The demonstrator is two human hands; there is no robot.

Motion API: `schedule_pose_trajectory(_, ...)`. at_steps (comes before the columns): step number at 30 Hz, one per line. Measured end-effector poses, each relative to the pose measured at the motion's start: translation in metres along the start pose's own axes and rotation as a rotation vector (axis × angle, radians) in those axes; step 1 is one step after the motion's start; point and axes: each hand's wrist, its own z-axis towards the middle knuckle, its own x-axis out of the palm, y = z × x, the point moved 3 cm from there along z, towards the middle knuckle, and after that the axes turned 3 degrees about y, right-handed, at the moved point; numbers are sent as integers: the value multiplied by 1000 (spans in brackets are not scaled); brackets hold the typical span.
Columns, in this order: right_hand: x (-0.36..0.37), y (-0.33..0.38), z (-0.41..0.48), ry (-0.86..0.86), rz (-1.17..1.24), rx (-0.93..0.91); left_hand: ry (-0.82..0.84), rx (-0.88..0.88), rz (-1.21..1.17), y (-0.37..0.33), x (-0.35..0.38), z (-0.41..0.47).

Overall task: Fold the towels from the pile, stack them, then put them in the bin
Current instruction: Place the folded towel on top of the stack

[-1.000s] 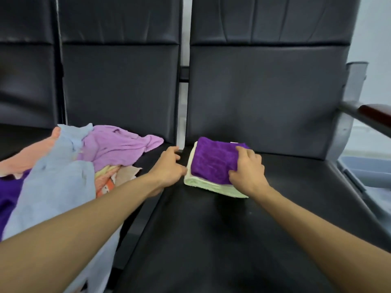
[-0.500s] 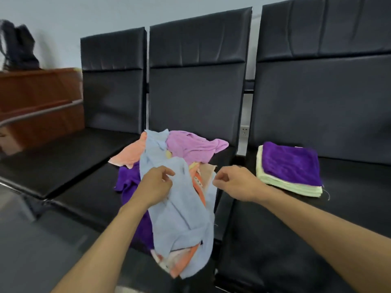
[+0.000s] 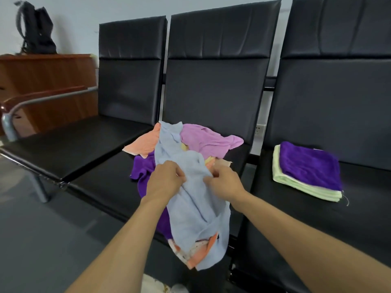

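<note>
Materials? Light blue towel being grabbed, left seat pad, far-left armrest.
Light blue towel: soft napped cloth, likely microfibre; matte, drapes limply. Seat pad: probably faux leather; black, smooth, faint sheen. Armrest: glossy reddish wood-look top on grey metal tube.

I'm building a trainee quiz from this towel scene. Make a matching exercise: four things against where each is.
1 light blue towel
2 folded purple towel
3 lilac towel
4 black backpack

a on the wooden cabinet
b held by left hand and right hand
c on the green folded towel
d at the back of the pile

Pairs: 1-b, 2-c, 3-d, 4-a
</note>
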Motion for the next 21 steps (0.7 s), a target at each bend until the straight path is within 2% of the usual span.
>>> schedule_pose_trajectory(3,-12,12,1,-37,481,71,-89,29,-156,-13,-3,-3)
schedule_pose_trajectory(6,-30,26,-6,30,876,78,-257,-4,-398,-21,-11,-4)
schedule_pose_trajectory(8,-43,30,-11,61,1001,66,-289,-121,-584,-18,-12,-5)
schedule_pose_trajectory(11,-58,27,-19,104,1067,78,-161,-325,-819,-13,-5,-2)
schedule_pose_trajectory(13,-61,25,-27,205,1074,93,-80,-381,-925,-12,-2,-2)
schedule_pose_trajectory(15,-63,17,-33,289,1012,113,-20,-335,-795,-13,4,-1)
schedule_pose_trajectory(18,-63,-1,-41,364,737,182,65,-236,-203,-13,13,1)
schedule_pose_trajectory(19,-63,-6,-43,362,615,217,55,-250,-92,-9,13,2)
schedule_pose_trajectory(21,-63,-18,-46,324,401,285,22,-329,-82,1,9,6)
